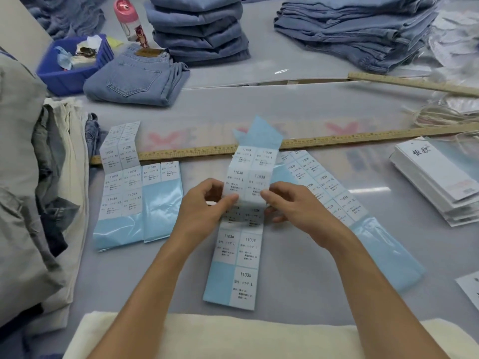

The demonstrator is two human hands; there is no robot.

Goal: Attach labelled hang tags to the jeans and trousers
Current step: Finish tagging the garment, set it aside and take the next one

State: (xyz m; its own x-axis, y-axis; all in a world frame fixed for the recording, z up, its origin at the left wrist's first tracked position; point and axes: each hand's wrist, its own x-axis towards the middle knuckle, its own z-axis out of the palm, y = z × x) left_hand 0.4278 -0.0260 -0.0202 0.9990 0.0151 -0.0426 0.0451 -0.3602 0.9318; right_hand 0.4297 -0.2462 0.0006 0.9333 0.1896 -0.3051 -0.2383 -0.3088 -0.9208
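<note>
A long strip of white size stickers on pale blue backing [242, 257] runs down the middle of the table, its upper part lifted and folded up. My left hand [204, 206] pinches the strip's left edge at the fold, and my right hand [287, 203] pinches its right edge. More sticker strips lie flat at the left [121, 203] and behind my right hand [334, 187]. A stack of white hang tags [438, 174] sits at the right. One pair of folded jeans [137, 79] lies at the back left.
Stacks of folded jeans stand at the back centre [199, 29] and back right [355, 29]. A blue bin [70, 71], a pink-capped bottle [129, 22], two wooden rulers [324, 141], string [440, 115], a pile of trousers at left [51, 177] and cream cloth [220, 338] surround the work area.
</note>
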